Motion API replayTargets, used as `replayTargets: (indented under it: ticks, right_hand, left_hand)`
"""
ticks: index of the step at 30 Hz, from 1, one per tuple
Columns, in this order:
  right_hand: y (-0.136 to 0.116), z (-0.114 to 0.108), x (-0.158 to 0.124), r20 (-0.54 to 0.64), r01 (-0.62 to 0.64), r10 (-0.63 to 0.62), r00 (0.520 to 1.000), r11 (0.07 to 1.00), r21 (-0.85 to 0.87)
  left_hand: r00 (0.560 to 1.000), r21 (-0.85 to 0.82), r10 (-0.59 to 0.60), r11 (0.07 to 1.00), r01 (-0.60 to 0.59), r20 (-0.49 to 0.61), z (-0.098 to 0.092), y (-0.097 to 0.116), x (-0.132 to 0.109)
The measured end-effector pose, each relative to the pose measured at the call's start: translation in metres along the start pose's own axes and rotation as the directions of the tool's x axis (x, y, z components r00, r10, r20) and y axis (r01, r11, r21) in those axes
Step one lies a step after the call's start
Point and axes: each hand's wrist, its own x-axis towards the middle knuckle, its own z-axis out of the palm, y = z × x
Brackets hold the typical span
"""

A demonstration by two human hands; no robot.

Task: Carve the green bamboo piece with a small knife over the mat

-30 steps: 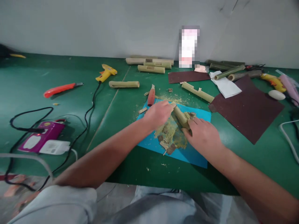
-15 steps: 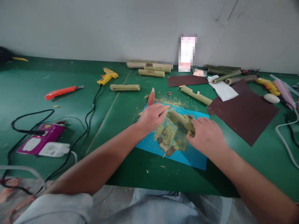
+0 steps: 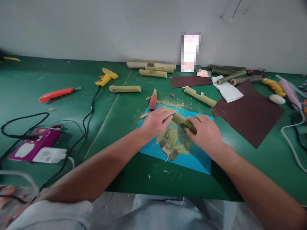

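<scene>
A bamboo tube lies slantwise between my hands, over a blue sheet. My right hand is closed around its right part, fingers over the top. At the left end, my left hand has its fingers closed on the tube; a thin dark edge shows at the fingertips, too small to name. Yellowish shavings and several brown bamboo chips are spread over the sheet. Just beyond my left hand lies a short knife with a reddish handle.
Behind stand cut bamboo tubes and a phone leaning on the wall. A red utility knife, yellow glue gun and purple power strip with cables lie left. Dark brown sheets lie right.
My right hand has moved left and wraps further over the tube, which now lies flatter. My left hand has stayed near the same spot. The view has shifted slightly.
</scene>
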Motion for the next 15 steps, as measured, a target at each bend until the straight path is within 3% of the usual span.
replayTargets:
  ticks: [8, 15]
  right_hand:
    - [0.002, 0.016, 0.014, -0.037, 0.094, -0.094, 0.995, 0.996, 0.01]
    - [0.004, 0.019, 0.017, -0.054, 0.011, -0.01, 0.998, 1.0, 0.025]
  left_hand:
    - [0.999, 0.022, -0.044, 0.999, 0.044, 0.004, 0.017, -0.002, 0.006]
    - [0.995, 0.079, -0.017, 0.997, 0.009, 0.095, 0.013, -0.002, 0.0]
